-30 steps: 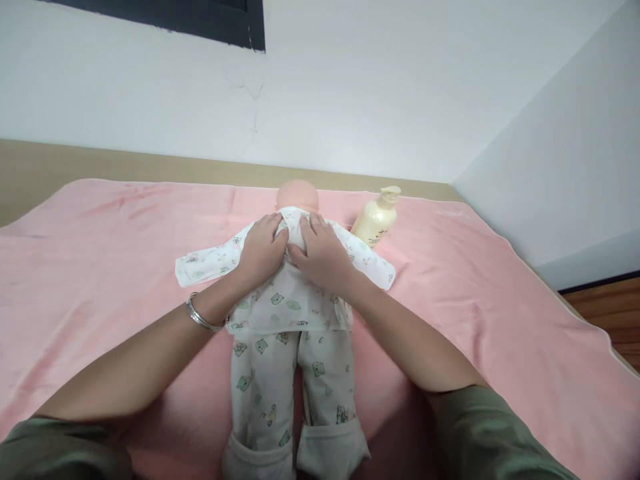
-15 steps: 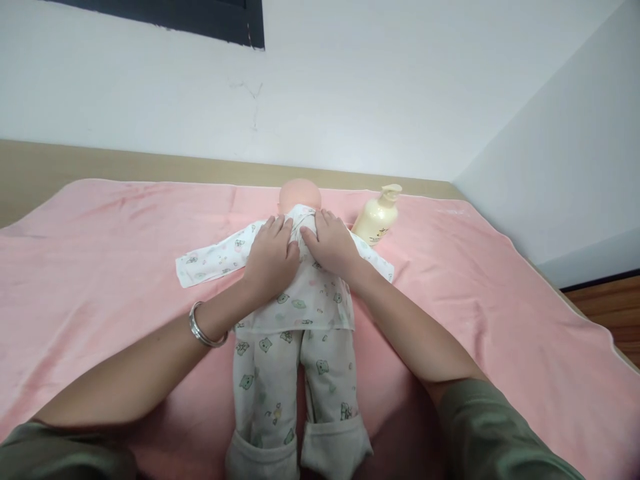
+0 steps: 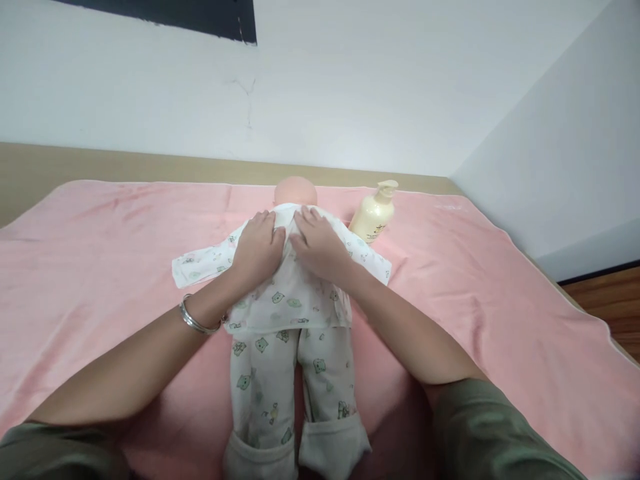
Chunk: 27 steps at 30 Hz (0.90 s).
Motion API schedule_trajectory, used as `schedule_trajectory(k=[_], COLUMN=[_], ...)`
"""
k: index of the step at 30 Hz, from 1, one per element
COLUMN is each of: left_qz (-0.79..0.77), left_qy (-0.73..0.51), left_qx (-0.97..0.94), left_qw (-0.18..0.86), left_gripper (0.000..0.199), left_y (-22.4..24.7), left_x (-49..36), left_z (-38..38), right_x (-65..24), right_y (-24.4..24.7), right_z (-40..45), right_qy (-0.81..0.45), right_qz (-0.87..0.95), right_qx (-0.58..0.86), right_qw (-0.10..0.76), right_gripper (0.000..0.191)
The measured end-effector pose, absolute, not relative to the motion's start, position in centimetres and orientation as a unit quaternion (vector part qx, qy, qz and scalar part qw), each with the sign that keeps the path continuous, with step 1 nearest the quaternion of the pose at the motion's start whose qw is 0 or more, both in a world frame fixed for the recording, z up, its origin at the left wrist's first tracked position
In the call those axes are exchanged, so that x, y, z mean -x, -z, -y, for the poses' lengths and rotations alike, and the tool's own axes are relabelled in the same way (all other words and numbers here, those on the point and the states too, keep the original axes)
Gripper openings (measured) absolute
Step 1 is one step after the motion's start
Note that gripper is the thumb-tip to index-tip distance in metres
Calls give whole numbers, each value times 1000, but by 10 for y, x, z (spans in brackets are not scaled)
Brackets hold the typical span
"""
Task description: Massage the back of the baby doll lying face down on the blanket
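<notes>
A baby doll lies stretched out with its bald head point(image 3: 296, 191) away from me, dressed in a white printed top point(image 3: 295, 303) and matching trousers point(image 3: 267, 380) with turned-up cuffs. Both its sleeves spread out sideways. My left hand point(image 3: 257, 247) rests flat on the left upper part of the top, fingers extended. On the right upper part lies my right hand point(image 3: 320, 245), also flat with fingers stretched out, its thumb near the doll's midline. Neither hand grips anything. A silver bangle point(image 3: 196, 319) circles my left wrist.
A cream pump bottle point(image 3: 374, 215) leans by the doll's right-hand sleeve. Beneath everything spreads a pink blanket point(image 3: 500, 293) over a wooden surface point(image 3: 30, 167). A white wall point(image 3: 350, 87) rises behind, with another wall on the right.
My left hand has slid slightly outward to the left on the top. My right hand has shifted a little left, and the fabric near the neck looks smoother. The view has moved slightly.
</notes>
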<state>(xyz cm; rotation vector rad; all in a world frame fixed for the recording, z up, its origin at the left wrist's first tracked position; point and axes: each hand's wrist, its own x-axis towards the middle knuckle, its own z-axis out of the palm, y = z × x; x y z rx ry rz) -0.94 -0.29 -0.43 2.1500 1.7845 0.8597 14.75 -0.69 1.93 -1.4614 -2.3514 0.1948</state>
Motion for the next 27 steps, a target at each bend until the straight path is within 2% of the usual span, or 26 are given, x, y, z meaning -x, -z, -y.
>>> schedule_trajectory(k=[3, 7, 16, 22, 27], left_qz=[-578, -568, -582, -598, -600], left_qy=[-287, -296, -351, -373, -377], left_qx=[-761, -765, -710, -689, -685], left_qw=[67, 65, 183, 167, 170], left_gripper=[60, 60, 42, 52, 58], left_y=[7, 8, -1, 5, 7], left_x=[-1, -10, 4, 1, -2], left_z=[20, 31, -1, 4, 5], right_x=[-160, -163, -136, -144, -148], right_y=[-18, -18, -11, -18, -12], right_z=[-16, -17, 36, 18, 2], right_qy=[-91, -73, 41, -49, -91], right_qz=[801, 803, 831, 832, 812], right_qx=[560, 563, 525, 524, 537], right_qw=[189, 182, 180, 178, 210], right_gripper=[61, 58, 59, 60, 63])
